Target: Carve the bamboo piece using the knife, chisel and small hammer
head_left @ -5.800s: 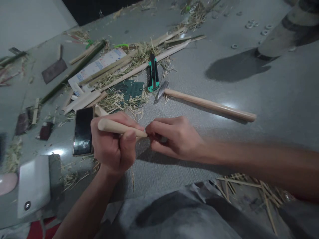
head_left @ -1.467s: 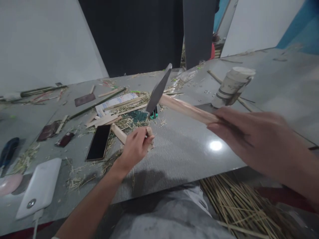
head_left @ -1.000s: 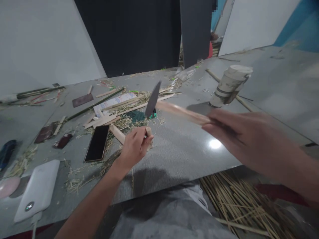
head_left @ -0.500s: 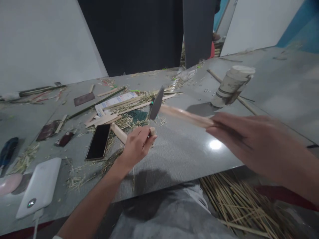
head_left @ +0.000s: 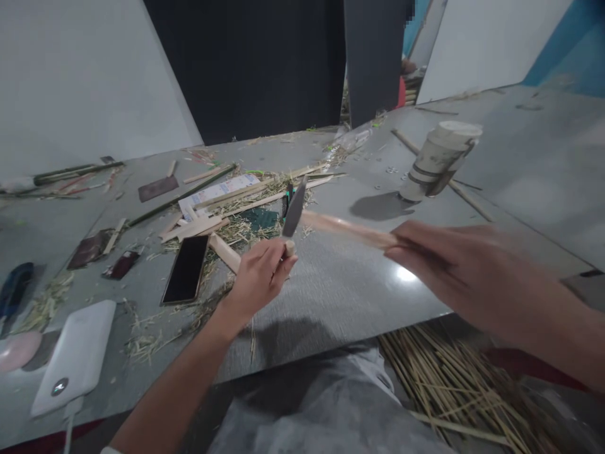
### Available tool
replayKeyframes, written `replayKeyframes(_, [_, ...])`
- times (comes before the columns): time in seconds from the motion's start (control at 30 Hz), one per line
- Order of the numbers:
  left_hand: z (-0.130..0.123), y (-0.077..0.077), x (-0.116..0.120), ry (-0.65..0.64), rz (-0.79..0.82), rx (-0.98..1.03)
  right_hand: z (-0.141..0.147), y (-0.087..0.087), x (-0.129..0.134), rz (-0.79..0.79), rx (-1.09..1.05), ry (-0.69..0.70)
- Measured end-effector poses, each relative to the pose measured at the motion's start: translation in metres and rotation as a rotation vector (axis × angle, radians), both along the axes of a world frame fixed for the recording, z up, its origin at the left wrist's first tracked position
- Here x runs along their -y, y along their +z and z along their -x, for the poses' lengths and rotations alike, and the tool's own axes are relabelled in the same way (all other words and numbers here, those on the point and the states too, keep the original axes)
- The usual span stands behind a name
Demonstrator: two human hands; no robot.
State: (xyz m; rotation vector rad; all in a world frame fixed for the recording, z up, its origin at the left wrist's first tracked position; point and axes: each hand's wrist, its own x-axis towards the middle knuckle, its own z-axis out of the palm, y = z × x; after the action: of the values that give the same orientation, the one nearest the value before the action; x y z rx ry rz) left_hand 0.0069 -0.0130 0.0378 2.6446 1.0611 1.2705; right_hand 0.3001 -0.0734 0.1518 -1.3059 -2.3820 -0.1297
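Note:
My right hand (head_left: 454,268) is wrapped round the wooden handle of a hammer (head_left: 350,229). The hammer's dark metal head is just above a short, pale wooden piece (head_left: 289,247), close to its top end. That piece is pinched upright between the thumb and fingers of my left hand (head_left: 265,271), and its lower part is hidden by the fingers. Behind my left hand lies a pale wooden handle (head_left: 225,252), next to a black phone (head_left: 186,270).
Wood strips, straw and a paper sheet (head_left: 222,189) cover the middle left. A white power bank (head_left: 75,356) lies at the front left. A whitish cylinder (head_left: 439,161) stands at the right. Thin sticks (head_left: 454,384) lie below the table edge.
The hammer head has come down to the top of the wooden piece, and my right hand has shifted slightly left. My left hand has stayed in place.

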Motion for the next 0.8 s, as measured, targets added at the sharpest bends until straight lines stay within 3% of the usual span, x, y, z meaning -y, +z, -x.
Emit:
replayKeyframes(0.1, [0.0,0.0,-0.001,-0.002,-0.016,-0.007,-0.001,-0.001,0.0,-0.049,-0.062,-0.058])
replayKeyframes(0.23, [0.0,-0.001,-0.001,-0.015,-0.023,0.01,-0.003,-0.003,0.0,0.039,-0.01,-0.005])
replayKeyframes(0.33, [0.0,-0.001,-0.001,0.009,-0.029,-0.01,-0.004,-0.007,0.0,-0.053,-0.086,-0.063])
replayKeyframes(0.47, [0.001,-0.001,0.0,0.001,-0.022,-0.01,-0.004,-0.013,0.0,0.033,-0.035,0.013])
replayKeyframes(0.57, [0.001,-0.001,-0.001,0.002,-0.024,-0.017,-0.004,-0.014,0.001,-0.027,-0.112,-0.051])
replayKeyframes(0.73, [0.0,0.0,-0.002,-0.007,-0.033,-0.02,-0.002,-0.011,0.005,0.095,-0.028,-0.023])
replayKeyframes(0.8, [0.0,0.0,-0.002,0.001,-0.022,-0.031,-0.002,-0.012,0.006,0.03,-0.088,-0.078])
